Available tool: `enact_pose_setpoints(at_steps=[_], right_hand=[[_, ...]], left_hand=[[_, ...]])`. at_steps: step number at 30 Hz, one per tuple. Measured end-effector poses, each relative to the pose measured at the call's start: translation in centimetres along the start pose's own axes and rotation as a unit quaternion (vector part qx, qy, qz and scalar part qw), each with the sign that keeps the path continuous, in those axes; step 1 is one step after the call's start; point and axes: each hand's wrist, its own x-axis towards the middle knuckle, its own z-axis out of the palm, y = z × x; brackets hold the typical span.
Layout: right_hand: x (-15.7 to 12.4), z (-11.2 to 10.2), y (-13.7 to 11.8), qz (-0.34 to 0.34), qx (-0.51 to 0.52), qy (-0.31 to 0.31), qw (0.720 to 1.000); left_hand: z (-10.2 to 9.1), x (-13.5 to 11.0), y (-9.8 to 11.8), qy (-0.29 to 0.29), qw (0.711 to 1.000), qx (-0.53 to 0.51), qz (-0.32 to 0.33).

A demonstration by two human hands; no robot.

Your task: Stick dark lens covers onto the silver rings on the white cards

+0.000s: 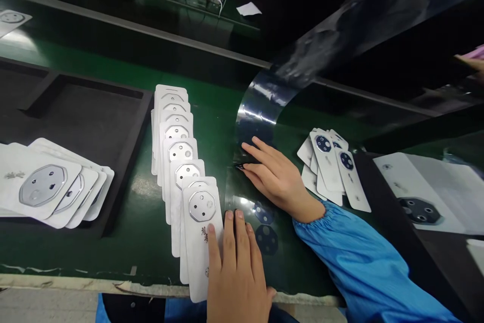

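My left hand (234,267) lies flat with its fingers together. The fingertips rest on the right edge of the nearest white card (200,232) and on the dark glossy film strip (260,106). That card ends a row of overlapping white cards (177,146), each with a silver octagonal ring. My right hand (276,177), in a blue sleeve, lies with fingers stretched out on the film strip, fingertips pointing left. Two dark octagonal lens pieces (265,224) sit on the film between my hands.
A fanned pile of cards with dark lens pieces (333,167) lies right of my right hand. More ringed cards (49,187) rest on a black foam tray (94,111) at the left. White sheets (434,192) lie far right. Another person's hand (472,61) shows at the upper right edge.
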Motion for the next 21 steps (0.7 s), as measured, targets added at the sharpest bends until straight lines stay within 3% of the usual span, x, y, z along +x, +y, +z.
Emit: enact_pose_setpoints(at_steps=[5,8,10,12,16,19,21], right_hand=[[0.8,-2.2,-0.6,0.038,0.025,-0.051,0.998],[1.0,-3.9,-0.6,0.133,0.203,-0.067,0.968],[1.1,-4.9,-0.8,0.212,0.368,-0.023,0.905],[1.3,-5.1,-1.5,0.281,0.504,0.019,0.816],[1.7,-3.5,-4.2,0.402,0.638,-0.043,0.655],[1.9,-1.9,-6.3,0.460,0.674,-0.074,0.573],[2.0,-1.3,-7.1,0.486,0.681,-0.077,0.543]], left_hand=[[-0.1,0.0,0.1,0.000,1.000,0.003,-0.006],[-0.1,0.0,0.0,-0.001,1.000,-0.001,-0.003],[0.0,-0.1,0.0,0.002,1.000,-0.008,-0.003],[0.0,0.0,0.1,0.003,1.000,-0.014,-0.006],[-0.3,0.3,0.1,0.020,0.999,-0.024,-0.011],[-1.0,-0.2,-0.4,0.063,0.998,-0.029,-0.004],[-1.5,-1.0,-1.0,0.099,0.995,-0.029,0.008]])
